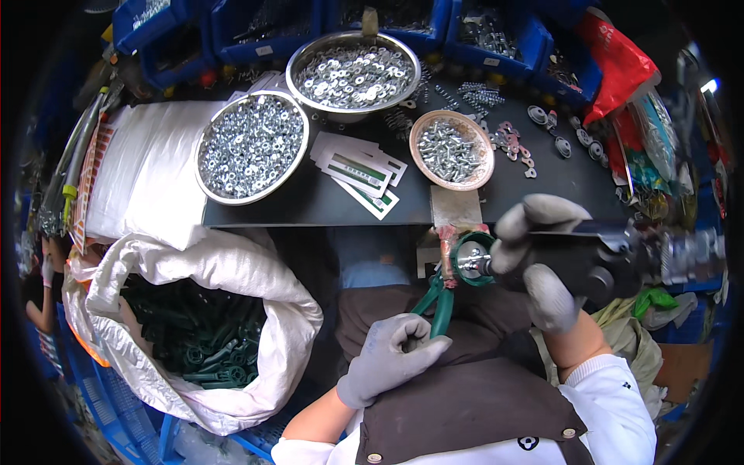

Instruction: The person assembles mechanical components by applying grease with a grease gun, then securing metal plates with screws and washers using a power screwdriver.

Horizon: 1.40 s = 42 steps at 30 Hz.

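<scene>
My left hand point(395, 353), in a grey glove, closes around the lower end of a green two-handled tool point(442, 311). This tool's round green head rests at a small fixture point(447, 260) wrapped in reddish material at the table's front edge. My right hand point(546, 267), also gloved, grips a black power screwdriver point(597, 260) lying sideways. Its metal tip point(482, 266) points left and reaches into the green ring, hiding what it touches there. The glove and the driver body cover part of the right fingers.
Bowls of washers point(353, 76), nuts point(252, 147) and screws point(452, 151) stand on the dark table point(310, 213), beside printed cards point(359, 172). A white sack point(294, 310) of green handles sits at left. Blue bins point(496, 35) line the back; white rollers point(563, 146) lie right.
</scene>
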Each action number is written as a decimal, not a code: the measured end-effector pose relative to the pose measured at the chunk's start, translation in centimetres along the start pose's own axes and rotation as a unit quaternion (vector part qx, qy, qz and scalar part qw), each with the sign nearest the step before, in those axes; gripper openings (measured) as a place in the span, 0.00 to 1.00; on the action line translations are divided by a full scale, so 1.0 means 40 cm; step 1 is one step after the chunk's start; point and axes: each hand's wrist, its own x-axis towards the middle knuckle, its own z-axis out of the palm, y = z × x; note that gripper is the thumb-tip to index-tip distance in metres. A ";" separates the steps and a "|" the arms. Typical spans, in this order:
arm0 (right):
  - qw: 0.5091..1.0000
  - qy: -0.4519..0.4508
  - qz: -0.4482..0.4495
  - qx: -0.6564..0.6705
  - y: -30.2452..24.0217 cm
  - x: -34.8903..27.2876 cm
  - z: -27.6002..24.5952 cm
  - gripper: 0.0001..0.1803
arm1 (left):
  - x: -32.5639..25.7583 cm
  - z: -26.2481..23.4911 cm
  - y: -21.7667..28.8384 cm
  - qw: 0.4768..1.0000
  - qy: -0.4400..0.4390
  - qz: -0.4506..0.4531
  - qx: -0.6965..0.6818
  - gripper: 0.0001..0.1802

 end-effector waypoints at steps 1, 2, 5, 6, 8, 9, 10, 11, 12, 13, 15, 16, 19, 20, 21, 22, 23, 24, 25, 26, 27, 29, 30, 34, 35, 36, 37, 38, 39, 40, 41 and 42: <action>1.000 0.002 0.015 -0.004 0.000 0.006 0.002 0.30 | -0.005 0.003 -0.003 1.000 -0.001 0.003 0.008 0.15; 0.999 -0.018 -0.025 0.023 0.020 0.015 0.000 0.33 | -0.012 0.006 -0.010 0.999 0.012 -0.031 -0.004 0.14; 0.998 -0.046 -0.029 -0.017 -0.035 0.033 0.000 0.31 | -0.028 0.005 0.008 0.998 0.044 -0.044 0.026 0.13; 0.999 -0.006 -0.027 0.044 -0.066 0.020 0.005 0.31 | -0.024 0.005 0.014 0.997 0.051 -0.026 0.057 0.12; 0.986 0.089 -0.079 0.117 -0.100 -0.003 -0.002 0.37 | -0.022 -0.004 0.053 0.995 0.038 -0.083 0.041 0.13; 0.983 0.120 -0.117 0.071 -0.092 -0.019 -0.030 0.36 | -0.017 -0.015 0.068 0.990 0.021 -0.142 0.014 0.14; 0.980 0.131 -0.133 0.066 -0.083 -0.031 -0.061 0.35 | -0.018 -0.025 0.059 0.993 0.052 -0.099 0.048 0.12; 0.979 0.159 -0.123 0.026 -0.059 -0.053 -0.104 0.34 | -0.013 -0.040 0.047 0.988 0.073 -0.093 0.098 0.10; 0.978 0.181 -0.107 -0.011 -0.035 -0.067 -0.149 0.35 | 0.004 -0.054 0.050 0.984 0.123 -0.040 0.121 0.09; 0.965 0.223 -0.105 -0.085 -0.006 -0.095 -0.196 0.30 | 0.047 -0.060 0.059 0.979 0.152 0.014 0.139 0.08; 0.939 0.290 -0.053 -0.176 0.064 -0.162 -0.324 0.24 | 0.135 -0.091 0.107 0.954 0.196 0.088 0.209 0.06; 0.925 0.320 -0.037 -0.201 0.115 -0.203 -0.421 0.24 | 0.186 -0.117 0.134 0.911 0.231 0.171 0.296 0.05; 0.856 0.459 -0.023 -0.236 0.203 -0.272 -0.607 0.23 | 0.372 -0.204 0.182 0.843 0.269 0.214 0.415 0.07; 0.850 0.481 -0.053 -0.208 0.228 -0.287 -0.663 0.25 | 0.430 -0.232 0.187 0.833 0.266 0.212 0.436 0.08; 0.834 0.502 -0.043 -0.226 0.232 -0.294 -0.710 0.25 | 0.477 -0.262 0.191 0.838 0.236 0.156 0.466 0.09; 0.831 0.515 -0.039 -0.207 0.237 -0.307 -0.766 0.25 | 0.522 -0.283 0.182 0.828 0.228 0.153 0.490 0.09; 0.827 0.529 -0.035 -0.189 0.250 -0.325 -0.807 0.25 | 0.555 -0.300 0.175 0.817 0.219 0.151 0.512 0.10; 0.806 0.548 -0.018 -0.223 0.246 -0.323 -0.809 0.25 | 0.579 -0.314 0.165 0.849 0.196 0.104 0.481 0.10; 0.778 0.572 0.000 -0.259 0.226 -0.313 -0.805 0.26 | 0.600 -0.320 0.160 0.878 0.164 0.058 0.447 0.11; 0.764 0.567 0.012 -0.308 0.209 -0.296 -0.787 0.29 | 0.602 -0.331 0.159 0.874 0.156 0.078 0.454 0.10; 0.797 0.564 -0.036 -0.216 0.227 -0.310 -0.811 0.30 | 0.599 -0.333 0.160 0.873 0.145 0.099 0.455 0.09; 0.705 0.582 -0.024 -0.405 0.179 -0.282 -0.749 0.31 | 0.606 -0.326 0.147 0.871 0.152 0.094 0.457 0.08; 0.595 0.606 -0.070 -0.524 0.165 -0.234 -0.696 0.30 | 0.579 -0.312 0.173 0.843 0.164 0.129 0.497 0.06; 0.638 0.344 -0.279 -0.630 0.059 -0.017 -0.478 0.23 | 0.560 -0.315 0.137 0.853 0.226 0.156 0.444 0.05; 0.649 0.264 -0.252 -0.667 0.056 0.058 -0.459 0.22 | 0.546 -0.330 0.131 0.849 0.231 0.141 0.454 0.05; 0.684 0.229 -0.269 -0.639 0.058 0.131 -0.455 0.22 | 0.546 -0.330 0.138 0.810 0.246 0.192 0.497 0.07; 0.704 0.218 -0.243 -0.630 0.096 0.186 -0.487 0.23 | 0.545 -0.323 0.143 0.766 0.255 0.241 0.539 0.08; 0.689 0.218 -0.214 -0.657 0.142 0.236 -0.531 0.26 | 0.542 -0.290 0.167 0.749 0.251 0.270 0.550 0.10; 0.661 0.212 -0.182 -0.696 0.170 0.277 -0.563 0.28 | 0.530 -0.251 0.190 0.755 0.246 0.275 0.543 0.08; 0.624 0.203 -0.122 -0.744 0.191 0.314 -0.594 0.30 | 0.505 -0.207 0.199 0.861 0.216 0.220 0.404 0.07; 0.582 0.179 -0.082 -0.789 0.205 0.338 -0.619 0.30 | 0.482 -0.168 0.208 0.937 0.186 0.161 0.249 0.06; 0.538 0.157 -0.053 -0.826 0.227 0.351 -0.634 0.29 | 0.445 -0.128 0.236 0.976 0.110 0.074 0.170 0.07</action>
